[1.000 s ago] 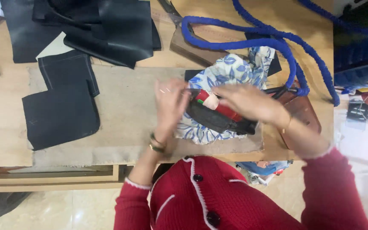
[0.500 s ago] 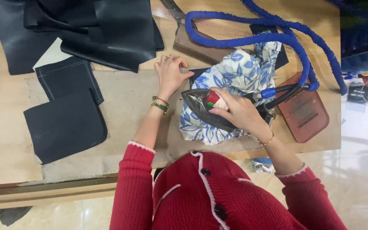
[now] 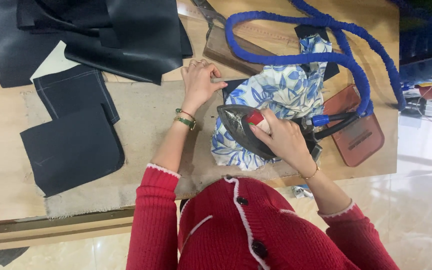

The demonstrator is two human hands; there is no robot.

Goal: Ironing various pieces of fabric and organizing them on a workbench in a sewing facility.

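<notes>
iron (image 3: pixel 243 131) in right hand (image 3: pixel 281 140) grip | on floral cloth (image 3: pixel 286 92) | left hand (image 3: pixel 198 82) beside

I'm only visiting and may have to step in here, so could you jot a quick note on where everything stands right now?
Left hand: flat on the beige pad, fingertips pinning the edge of the blue floral cloth.
Right hand: gripping the iron, which rests on that cloth.
The blue cord loops behind; dark stitched pieces lie on the pad's left.
Done: cloth partly spread. Left: it is rumpled at the far end.
</notes>
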